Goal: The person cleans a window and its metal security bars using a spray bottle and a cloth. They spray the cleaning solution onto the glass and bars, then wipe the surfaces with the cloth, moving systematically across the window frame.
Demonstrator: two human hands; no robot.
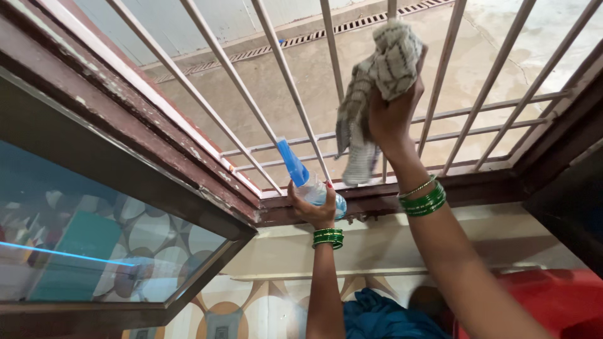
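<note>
Two hands are raised to the window grille: the right hand bunches a checked cloth against a bar at one o'clock, the left hand wraps a blue-capped spray bottle on the sill, centre.

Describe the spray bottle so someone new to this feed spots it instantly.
Start at the white window grille and drop to its brown sill. There the left hand grips a clear spray bottle with a blue nozzle. Unlike the checked cloth in the right hand, it is see-through plastic.
</note>
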